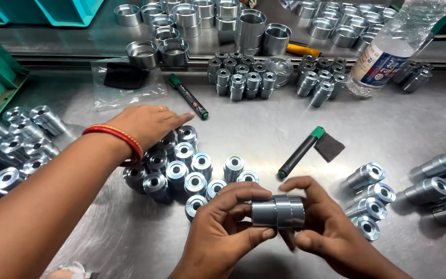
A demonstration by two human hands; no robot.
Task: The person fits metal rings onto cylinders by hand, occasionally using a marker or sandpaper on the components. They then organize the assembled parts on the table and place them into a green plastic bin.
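I hold a steel sleeve (pixel 278 212) low over the table (pixel 264 124). My left hand (pixel 223 227) and right hand (pixel 326 230) each have their fingers closed round one end. I judge this an inspection step, and turning the sleeve calls for a steady two-handed grip. A co-worker's hand (pixel 148 124) rests on a cluster of parts (pixel 181 165). I count two markers (pixel 300 152), one bottle (pixel 388 49), one pad (pixel 329 147) and four parts (pixel 368 201) just right of my hands.
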